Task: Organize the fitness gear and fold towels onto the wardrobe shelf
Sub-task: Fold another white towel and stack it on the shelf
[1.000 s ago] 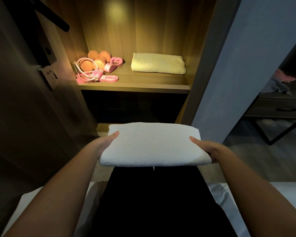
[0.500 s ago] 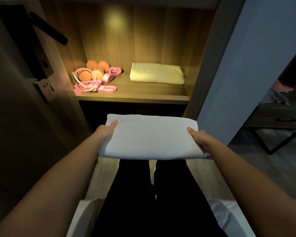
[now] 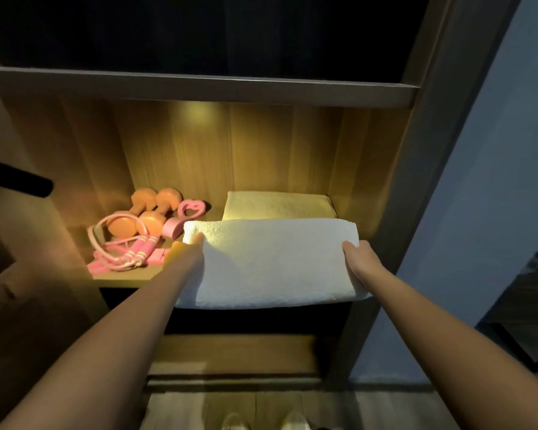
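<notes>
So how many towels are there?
2. A yellowish towel lies on the shelf, back right; a white towel, held by the left hand and right hand, is in front of it. Others may be hidden.

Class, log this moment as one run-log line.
left hand, right hand: grip white towel | location: shelf front, before yellow towel | fitness gear: left side

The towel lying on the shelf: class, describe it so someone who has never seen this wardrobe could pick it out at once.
Find the lit wardrobe shelf. On its right half, near the back panel, lies a folded towel. Unlike the white towel held in front of it, no hand touches it and it looks yellowish.
</notes>
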Action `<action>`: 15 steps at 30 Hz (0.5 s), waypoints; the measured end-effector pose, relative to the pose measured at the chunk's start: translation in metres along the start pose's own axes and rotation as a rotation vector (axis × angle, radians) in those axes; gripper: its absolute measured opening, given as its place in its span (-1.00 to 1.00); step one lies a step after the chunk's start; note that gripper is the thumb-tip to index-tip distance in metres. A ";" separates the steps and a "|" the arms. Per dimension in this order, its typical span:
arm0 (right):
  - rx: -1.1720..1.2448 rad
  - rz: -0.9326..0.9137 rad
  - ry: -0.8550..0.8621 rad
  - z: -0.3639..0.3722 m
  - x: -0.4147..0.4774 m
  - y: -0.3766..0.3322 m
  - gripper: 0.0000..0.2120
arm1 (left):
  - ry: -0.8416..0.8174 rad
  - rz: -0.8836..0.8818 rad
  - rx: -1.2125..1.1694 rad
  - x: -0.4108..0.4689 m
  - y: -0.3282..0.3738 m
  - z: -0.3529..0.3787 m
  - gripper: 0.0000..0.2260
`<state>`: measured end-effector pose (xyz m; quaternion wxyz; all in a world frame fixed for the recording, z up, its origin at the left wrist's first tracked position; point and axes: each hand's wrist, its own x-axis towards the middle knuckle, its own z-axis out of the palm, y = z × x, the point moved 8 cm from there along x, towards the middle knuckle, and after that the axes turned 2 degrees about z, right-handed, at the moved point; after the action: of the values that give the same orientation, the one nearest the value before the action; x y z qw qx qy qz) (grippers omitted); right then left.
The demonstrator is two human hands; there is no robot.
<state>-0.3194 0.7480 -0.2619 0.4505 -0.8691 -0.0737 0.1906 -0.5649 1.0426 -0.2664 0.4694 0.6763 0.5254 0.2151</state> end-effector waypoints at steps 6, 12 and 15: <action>-0.146 -0.036 0.076 0.016 0.073 -0.018 -0.54 | 0.084 -0.006 0.033 0.060 0.026 0.033 -0.45; -0.406 0.124 0.069 0.040 0.114 0.020 -0.64 | -0.062 -0.006 0.291 0.097 -0.002 0.088 -0.44; -0.381 0.193 0.124 0.044 0.127 0.027 -0.72 | -0.062 0.035 0.306 0.113 0.003 0.098 -0.47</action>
<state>-0.2214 0.8034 -0.3404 0.2614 -0.9516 0.0029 0.1614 -0.4465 1.1057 -0.3323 0.3730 0.7554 0.5253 0.1196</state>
